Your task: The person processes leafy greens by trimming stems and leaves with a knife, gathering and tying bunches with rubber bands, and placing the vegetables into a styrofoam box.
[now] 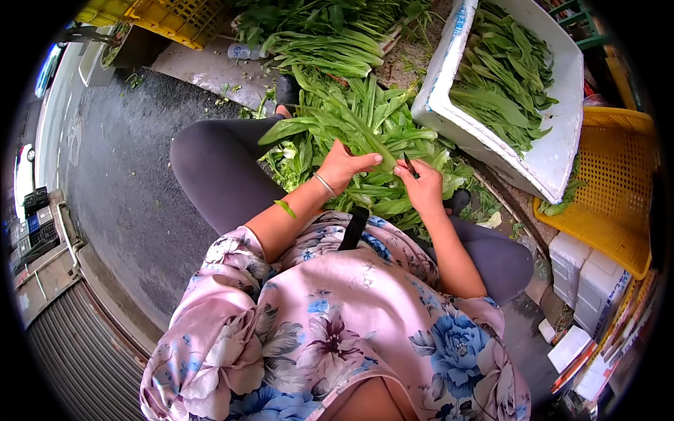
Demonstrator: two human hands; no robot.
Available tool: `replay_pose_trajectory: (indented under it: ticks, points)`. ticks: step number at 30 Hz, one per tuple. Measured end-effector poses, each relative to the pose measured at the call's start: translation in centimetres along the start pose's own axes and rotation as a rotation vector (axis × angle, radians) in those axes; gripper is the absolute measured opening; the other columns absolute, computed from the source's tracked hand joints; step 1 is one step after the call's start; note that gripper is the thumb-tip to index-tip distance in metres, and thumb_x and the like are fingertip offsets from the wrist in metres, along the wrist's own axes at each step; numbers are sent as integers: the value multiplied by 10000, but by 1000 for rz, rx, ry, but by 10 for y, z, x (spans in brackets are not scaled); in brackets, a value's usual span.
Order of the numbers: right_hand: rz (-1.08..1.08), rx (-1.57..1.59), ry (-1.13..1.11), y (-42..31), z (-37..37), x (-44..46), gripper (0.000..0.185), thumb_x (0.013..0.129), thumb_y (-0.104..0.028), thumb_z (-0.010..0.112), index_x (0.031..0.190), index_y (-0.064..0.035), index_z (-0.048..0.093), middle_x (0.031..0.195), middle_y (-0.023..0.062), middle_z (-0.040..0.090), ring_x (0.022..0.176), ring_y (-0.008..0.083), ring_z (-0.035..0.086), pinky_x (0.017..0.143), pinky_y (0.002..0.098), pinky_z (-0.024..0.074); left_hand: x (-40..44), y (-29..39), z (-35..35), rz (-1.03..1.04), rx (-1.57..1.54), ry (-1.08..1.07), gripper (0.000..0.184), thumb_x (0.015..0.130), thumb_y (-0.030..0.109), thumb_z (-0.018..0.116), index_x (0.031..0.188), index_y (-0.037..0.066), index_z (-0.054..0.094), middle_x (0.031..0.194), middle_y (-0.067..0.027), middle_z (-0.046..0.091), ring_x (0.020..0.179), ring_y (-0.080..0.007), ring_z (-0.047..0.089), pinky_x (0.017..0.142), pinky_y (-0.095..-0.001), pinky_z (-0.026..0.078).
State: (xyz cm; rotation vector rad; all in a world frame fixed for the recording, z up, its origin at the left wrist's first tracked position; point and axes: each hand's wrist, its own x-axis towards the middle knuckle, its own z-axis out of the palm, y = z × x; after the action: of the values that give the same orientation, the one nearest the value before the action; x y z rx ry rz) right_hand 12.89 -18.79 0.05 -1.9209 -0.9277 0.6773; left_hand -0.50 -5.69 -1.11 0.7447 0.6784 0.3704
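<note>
At the frame's centre, the left hand (342,168) grasps a long pale-green leafy vegetable (363,131), presumably steadying its stem end towards the right hand (424,185), which grips a slender dark tool (410,166), too small to identify.

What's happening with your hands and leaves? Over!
Left hand holding long leaves. Right hand holding small dark tool. Leaf pile underneath, blocking neither hand.

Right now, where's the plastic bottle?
In the head view, the bottle lies near the top, left of centre, between a yellow crate and the bunched greens.
</note>
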Motion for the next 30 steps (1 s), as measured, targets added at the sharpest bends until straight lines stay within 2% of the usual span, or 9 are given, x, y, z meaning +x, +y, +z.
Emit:
replay_pose_trajectory:
  ticks: [5,10,14,20,21,22,24,26,30]
  points:
    - [199,239,36,12,8,-2,187,762,-109,655,908,8,643,733,39,632,665,119,577,638,229,456,-7,2,8,20,23,-2,296,717,42,680,985,19,558,886,-55,621,754,-149,600,624,-284,514]
    - [588,432,-84,-2,-2,3,187,804,-126,612,943,-1,619,810,46,639,682,100,571,522,213,409,-8,2,5,14,-37,9,264,718,23,657,968,3,574,872,-57,626,744,-144,598,615,-283,511]
    - [574,600,-48,6,-3,4,195,826,-139,587,963,-1,602,829,52,640,683,91,570,477,198,363,-8,-3,-1,43,-78,-23,225,705,-17,635,926,-11,592,874,-57,629,741,-132,591,651,-272,491]
    - [576,263,31,57,-6,3,243,837,-188,563,971,12,595,819,63,647,653,150,588,528,276,427,-10,-2,-3,120,245,33,213,662,-29,660,867,-32,604,836,-64,636,741,-139,584,719,-265,473]
    - [617,-5,-133,61,-13,5,280,826,-213,574,992,11,590,828,79,648,669,180,601,581,302,444,-9,-2,-5,120,242,33,213,662,-29,660,867,-32,604,836,-64,636,741,-139,584,719,-265,473]
    - [647,-276,-296,64,-17,7,318,814,-238,584,1013,10,584,837,95,649,685,211,613,633,328,461,-8,-1,-7,128,357,8,306,647,-9,679,931,-47,573,894,-81,625,780,-140,577,743,-262,466]
    - [685,-416,-346,60,-24,3,360,792,-287,597,1017,-6,594,814,121,648,724,253,625,687,344,466,-4,-8,-13,134,468,-12,402,633,12,699,995,-63,541,951,-97,615,820,-141,570,768,-260,459]
    - [602,-883,-440,46,-26,-2,350,798,-301,579,985,-7,613,779,137,648,750,265,630,708,351,469,0,-23,-20,224,536,89,618,612,31,713,1135,-85,406,1092,-126,553,921,-146,537,816,-267,442]
    - [546,-704,-296,34,-25,2,337,797,-316,588,928,-9,633,753,120,647,694,279,619,643,362,464,-6,-9,-12,171,678,71,769,592,72,734,1195,-96,287,1164,-161,492,986,-177,511,856,-276,422]
